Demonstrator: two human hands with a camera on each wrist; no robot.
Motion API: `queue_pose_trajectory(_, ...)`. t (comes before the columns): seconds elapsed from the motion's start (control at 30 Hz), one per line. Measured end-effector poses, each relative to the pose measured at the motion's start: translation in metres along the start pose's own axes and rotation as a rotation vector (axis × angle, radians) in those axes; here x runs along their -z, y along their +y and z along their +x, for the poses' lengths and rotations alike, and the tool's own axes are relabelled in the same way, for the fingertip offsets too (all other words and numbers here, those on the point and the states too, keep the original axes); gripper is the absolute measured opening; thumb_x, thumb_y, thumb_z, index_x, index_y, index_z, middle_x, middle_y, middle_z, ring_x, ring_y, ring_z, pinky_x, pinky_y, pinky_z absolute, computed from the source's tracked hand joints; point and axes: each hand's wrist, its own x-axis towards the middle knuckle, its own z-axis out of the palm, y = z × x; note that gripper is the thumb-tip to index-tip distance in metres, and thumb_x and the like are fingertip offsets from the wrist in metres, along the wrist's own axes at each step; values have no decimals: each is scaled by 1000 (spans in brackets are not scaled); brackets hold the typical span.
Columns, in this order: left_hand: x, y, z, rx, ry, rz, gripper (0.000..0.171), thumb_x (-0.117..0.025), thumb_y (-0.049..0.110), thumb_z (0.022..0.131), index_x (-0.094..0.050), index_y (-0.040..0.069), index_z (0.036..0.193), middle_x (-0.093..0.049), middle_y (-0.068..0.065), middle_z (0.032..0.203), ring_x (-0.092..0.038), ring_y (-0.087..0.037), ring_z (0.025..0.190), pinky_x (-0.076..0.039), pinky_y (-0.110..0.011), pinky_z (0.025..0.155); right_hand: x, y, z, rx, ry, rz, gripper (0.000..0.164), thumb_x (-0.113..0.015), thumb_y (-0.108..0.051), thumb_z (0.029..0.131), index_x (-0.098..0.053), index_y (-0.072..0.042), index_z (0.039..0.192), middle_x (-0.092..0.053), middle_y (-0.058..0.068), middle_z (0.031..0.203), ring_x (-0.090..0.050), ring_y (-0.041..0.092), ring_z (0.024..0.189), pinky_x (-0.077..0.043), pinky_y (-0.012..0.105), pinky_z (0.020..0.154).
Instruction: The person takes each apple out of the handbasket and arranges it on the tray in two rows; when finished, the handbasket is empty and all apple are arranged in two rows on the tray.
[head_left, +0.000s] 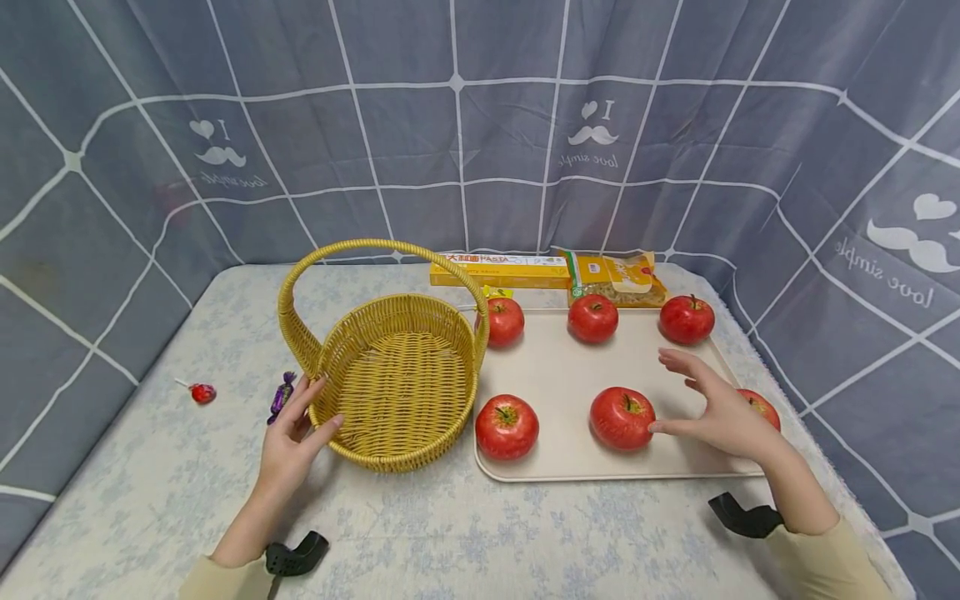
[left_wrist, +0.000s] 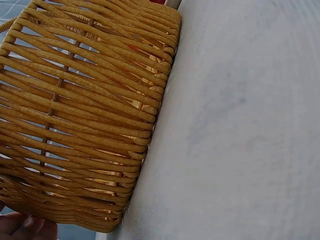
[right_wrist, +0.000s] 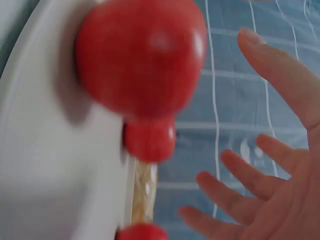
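A yellow wicker basket (head_left: 401, 375) with a tall arched handle stands left of the tray. My left hand (head_left: 288, 442) grips its near left rim, thumb over the edge; in the left wrist view a few fingers (left_wrist: 27, 227) show beside the woven wall. My right hand (head_left: 720, 417) is over the right part of a cream tray (head_left: 562, 358), fingers spread and holding nothing. Its thumb tip comes close to a red apple (head_left: 622, 418) at the tray's front middle. Another apple (head_left: 759, 408) is partly hidden behind this hand.
More red apples sit on the tray: front left (head_left: 507, 427) and several along the back (head_left: 592, 318). Behind them lie a pasta box (head_left: 502, 271) and a pasta bag (head_left: 618, 279). A purple-wrapped candy (head_left: 282, 396) and a red lollipop (head_left: 202, 392) lie left of the basket.
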Motion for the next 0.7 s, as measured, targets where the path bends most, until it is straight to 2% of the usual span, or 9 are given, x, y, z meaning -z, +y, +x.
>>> queue_pose_trajectory(0.07, -1, 0, 0, -4, -2, 0, 56, -65, 7, 88, -43, 0, 139, -19, -9, 154, -24, -33, 136, -30, -5, 93, -6, -3, 4, 9, -54, -2, 91, -85, -30, 69, -35, -7, 142, -43, 13, 137, -40, 31, 122, -38, 38, 98)
queue_pose_trajectory(0.17, -2, -1, 0, -9, -7, 1, 55, -64, 7, 88, -43, 0, 139, -19, -10, 154, -25, -33, 136, -30, -5, 93, -15, -4, 8, -7, -125, 11, 86, -82, -35, 71, -40, -6, 139, -43, 12, 136, -41, 33, 121, -39, 55, 93)
queue_pose_trajectory(0.2, -2, -1, 0, -9, -8, 3, 55, -64, 7, 88, -43, 0, 139, -19, -10, 154, -25, -33, 136, -30, -5, 93, -17, -4, 9, -17, -147, 21, 84, -82, -35, 71, -41, -6, 138, -44, 13, 135, -42, 34, 120, -39, 57, 92)
queue_pose_trajectory(0.37, -2, 2, 0, 1, -12, 27, 56, -65, 8, 88, -43, 1, 139, -18, -9, 154, -25, -33, 136, -29, -4, 92, -28, -5, 10, -49, -207, 39, 76, -82, -36, 72, -47, -6, 133, -51, 10, 127, -48, 32, 114, -45, 52, 88)
queue_pose_trajectory(0.57, 1, 8, -1, 9, -21, 139, 57, -66, 16, 89, -44, 4, 140, -20, -9, 154, -26, -35, 135, -28, -1, 88, -31, -7, 11, -48, -220, 50, 72, -82, -36, 71, -50, -9, 130, -53, 5, 120, -50, 27, 109, -50, 45, 82)
queue_pose_trajectory(0.63, 2, 11, -1, 6, -40, 197, 58, -64, 19, 90, -42, 4, 141, -20, -11, 154, -27, -35, 135, -31, -8, 94, -29, -9, 12, -44, -236, 44, 72, -82, -36, 71, -50, -9, 130, -52, 6, 120, -50, 27, 109, -50, 44, 81)
queue_pose_trajectory(0.7, 3, 16, -2, -11, -69, 295, 60, -63, 23, 91, -39, 1, 142, -20, -14, 153, -29, -38, 133, -37, -24, 99, -28, -11, 13, -42, -255, 14, 72, -82, -37, 71, -50, -10, 130, -52, 5, 120, -50, 27, 109, -50, 43, 82)
